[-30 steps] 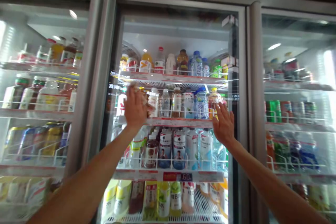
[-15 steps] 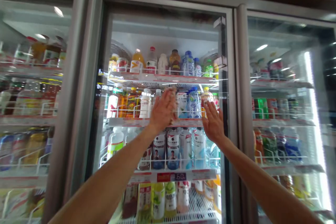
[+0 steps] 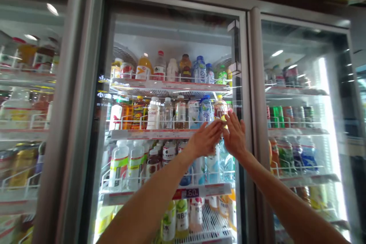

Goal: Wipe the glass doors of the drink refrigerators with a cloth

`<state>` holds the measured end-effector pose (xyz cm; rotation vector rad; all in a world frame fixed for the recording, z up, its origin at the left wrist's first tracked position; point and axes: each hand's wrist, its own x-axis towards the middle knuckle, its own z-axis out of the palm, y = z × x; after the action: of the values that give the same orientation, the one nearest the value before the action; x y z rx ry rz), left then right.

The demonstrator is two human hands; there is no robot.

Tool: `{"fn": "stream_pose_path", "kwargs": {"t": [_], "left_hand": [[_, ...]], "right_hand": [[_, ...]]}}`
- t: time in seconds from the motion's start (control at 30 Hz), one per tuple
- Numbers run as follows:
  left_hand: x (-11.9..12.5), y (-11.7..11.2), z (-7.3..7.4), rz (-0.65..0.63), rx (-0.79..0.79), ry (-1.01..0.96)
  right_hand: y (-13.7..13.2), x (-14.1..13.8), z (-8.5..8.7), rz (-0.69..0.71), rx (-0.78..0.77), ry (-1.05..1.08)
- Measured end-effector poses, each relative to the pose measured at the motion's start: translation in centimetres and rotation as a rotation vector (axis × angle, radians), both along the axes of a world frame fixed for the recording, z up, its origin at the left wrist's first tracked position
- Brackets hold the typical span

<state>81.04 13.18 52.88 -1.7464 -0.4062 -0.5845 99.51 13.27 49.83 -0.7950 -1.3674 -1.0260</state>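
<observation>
My left hand is stretched out with its fingers pointing right, palm turned away, and holds nothing that I can see. Its fingertips come up against or just in front of my right hand, whose fingers point up and are extended. Both hands are in front of the middle glass door of a drinks fridge, near its right side. Whether the palms touch the glass cannot be made out. Behind the fingers stand a bottle with a yellow cap and a blue-capped bottle, partly covered.
Shelves of bottled drinks fill the fridge, with a price strip on a lower shelf edge. A metal door frame runs beside my right hand. Another upright frame stands left, and a right-hand door shows cans and bottles.
My left hand has moved right and slightly down, from the middle of the door to beside my right hand. My right hand stays nearly in place. The view has shifted slightly right.
</observation>
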Motion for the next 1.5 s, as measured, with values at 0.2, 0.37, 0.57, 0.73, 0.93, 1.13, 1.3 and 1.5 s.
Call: {"fn": "stream_pose_path", "kwargs": {"t": [0.2, 0.37, 0.57, 0.73, 0.93, 1.13, 1.3, 1.5], "left_hand": [[0.1, 0.0, 2.2, 0.025, 0.032, -0.383], [1.0, -0.2, -1.8, -0.032, -0.056, 0.200], [0.5, -0.8, -1.0, 0.059, -0.111, 0.015], [-0.1, -0.8, -3.4, 0.005, -0.097, 0.269], [-5.5, -1.1, -0.6, 0.060, -0.027, -0.111], [-9.3, -1.9, -2.4, 0.047, -0.021, 0.059], [-12.0, -2.6, -1.5, 0.106, -0.032, -0.070], [-15.4, -3.2, -4.1, 0.114, -0.045, -0.002]], "right_hand": [[0.0, 2.1, -0.1, -0.031, 0.024, 0.138], [-0.5, 2.6, -1.1, -0.034, -0.013, 0.084], [-0.8, 3.2, -1.0, -0.054, -0.032, 0.099], [-0.9, 2.5, -1.8, -0.035, -0.037, 0.048], [-1.2, 1.2, -2.4, -0.014, -0.038, -0.009], [-1.4, -3.1, -2.1, 0.042, -0.083, -0.118], [-1.3, -7.0, -1.5, 0.081, -0.066, -0.162], [-1.4, -9.8, -2.3, 0.104, -0.037, -0.200]]}}
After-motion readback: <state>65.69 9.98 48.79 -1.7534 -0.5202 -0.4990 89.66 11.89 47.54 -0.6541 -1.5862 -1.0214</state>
